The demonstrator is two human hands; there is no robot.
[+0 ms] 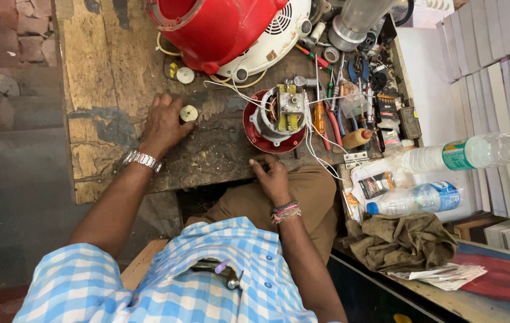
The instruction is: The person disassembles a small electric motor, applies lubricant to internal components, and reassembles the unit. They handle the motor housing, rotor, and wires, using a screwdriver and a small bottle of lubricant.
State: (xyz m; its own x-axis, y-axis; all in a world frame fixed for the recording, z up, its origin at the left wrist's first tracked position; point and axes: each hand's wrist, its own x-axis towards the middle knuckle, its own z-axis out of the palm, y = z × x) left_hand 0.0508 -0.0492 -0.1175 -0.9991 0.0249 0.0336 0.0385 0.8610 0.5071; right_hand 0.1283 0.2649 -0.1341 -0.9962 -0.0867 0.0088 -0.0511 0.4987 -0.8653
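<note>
The left hand [164,122] lies palm down on the worn wooden workbench [105,66], a little left of the frame's centre, a metal watch on its wrist. Its fingers [174,107] are curled loosely rather than spread, and the tips meet a small cream-coloured round spool [188,113] that sits just at their right edge; whether they pinch it or only rest against it cannot be told. A second, similar white disc [184,75] lies above it, apart from the hand.

The right hand [273,176] sits at the bench's near edge, just below centre, with beaded bands on the wrist. Its fingers are bent inward and press at the bench edge directly under the red motor base [265,136]; nothing can be seen held in them, and whether the tips touch the base is unclear. The motor base, with its exposed metal core and yellowish windings [285,110], stands between the 2 hands, nearer the right one, white wires trailing off it.

At top centre lies a red and white appliance housing [231,27]. To the right of the motor is a clutter of screwdrivers and pliers [333,119], and small dark rectangular packets [388,110]. At right, 2 clear plastic bottles lie on their sides: one with a green cap and green label [476,151], one with a blue cap and blue label [416,198]. A dark sachet [376,184] lies beside them, a crumpled olive rag [401,239] below.
</note>
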